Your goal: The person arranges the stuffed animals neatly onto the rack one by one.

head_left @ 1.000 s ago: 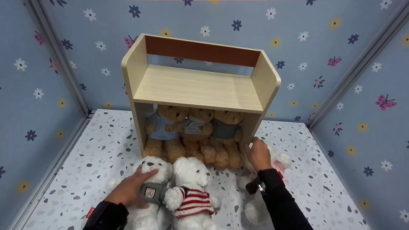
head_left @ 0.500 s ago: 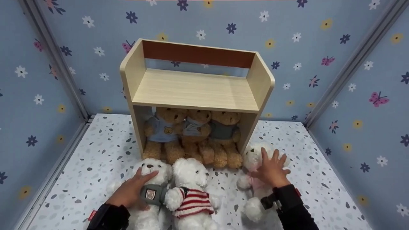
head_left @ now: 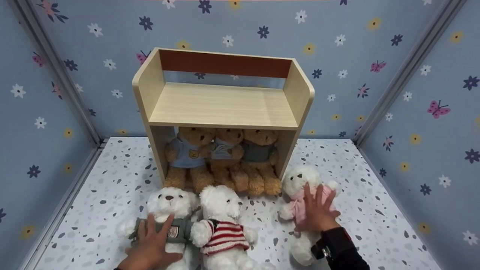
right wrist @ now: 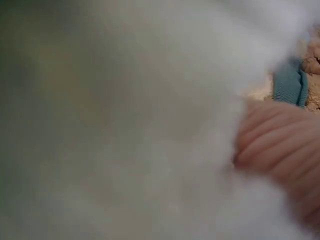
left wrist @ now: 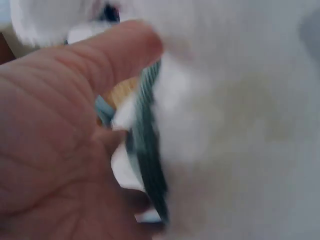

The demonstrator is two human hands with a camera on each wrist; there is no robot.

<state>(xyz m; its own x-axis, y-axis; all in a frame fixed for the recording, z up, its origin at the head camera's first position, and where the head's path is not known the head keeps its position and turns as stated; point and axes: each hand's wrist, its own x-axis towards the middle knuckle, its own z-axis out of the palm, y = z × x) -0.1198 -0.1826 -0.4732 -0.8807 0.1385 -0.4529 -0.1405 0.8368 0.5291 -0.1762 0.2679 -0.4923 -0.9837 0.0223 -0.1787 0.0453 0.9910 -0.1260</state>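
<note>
My left hand [head_left: 152, 243], fingers spread, lies over the front of a white teddy bear [head_left: 170, 204] in a grey-green top. In the left wrist view, white fur fills much of the picture beside the thumb and palm. Over at the right, my right hand [head_left: 318, 215] rests with spread fingers on a white teddy bear [head_left: 303, 178] in a pink top. Blurred white fur hides most of the right wrist view, so only part of that hand shows. Between them lies another white teddy bear [head_left: 227, 236] in a red-and-white striped sweater, touched by neither hand.
Behind the white bears stands a light wooden shelf unit [head_left: 225, 107]. Its lower compartment holds three brown teddy bears [head_left: 227, 150] sitting side by side. Flower-patterned walls [head_left: 232, 22] enclose the speckled white surface [head_left: 112, 165] at the back and both sides.
My right hand has left the shelf's right side panel and come down onto the pink-topped bear. My left hand has slid lower on its bear, uncovering the bear's face. The head view has shifted slightly.
</note>
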